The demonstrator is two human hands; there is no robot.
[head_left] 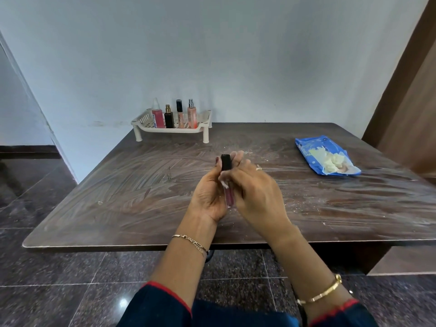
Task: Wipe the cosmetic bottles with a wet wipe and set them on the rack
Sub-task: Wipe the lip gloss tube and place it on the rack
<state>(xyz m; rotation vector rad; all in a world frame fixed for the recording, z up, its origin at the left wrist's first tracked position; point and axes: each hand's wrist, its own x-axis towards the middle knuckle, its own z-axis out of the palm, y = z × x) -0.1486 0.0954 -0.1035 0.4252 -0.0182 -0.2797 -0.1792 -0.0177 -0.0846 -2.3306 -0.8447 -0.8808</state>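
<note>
Closely, our fingers (237, 158) wrap a slim pink bottle (228, 197) with a black cap (226, 165): the left hand (208, 197) grips it upright, and the right hand (257, 194) pinches a scrap of wet wipe (225, 184) against it, above the tabletop (141, 185). Far beyond them stands the rack (172, 130), holding four bottles (168, 116); a wipes pack (313, 152) lies rightward.

Smeared table (118, 197) bears rack (170, 131) and, seemingly, wipes pack (306, 147).

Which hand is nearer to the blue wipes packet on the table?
Right. The right hand, pinching a wet wipe, is left of the wipes packet; the left hand, gripping the lip gloss tube, is farther left.
</note>
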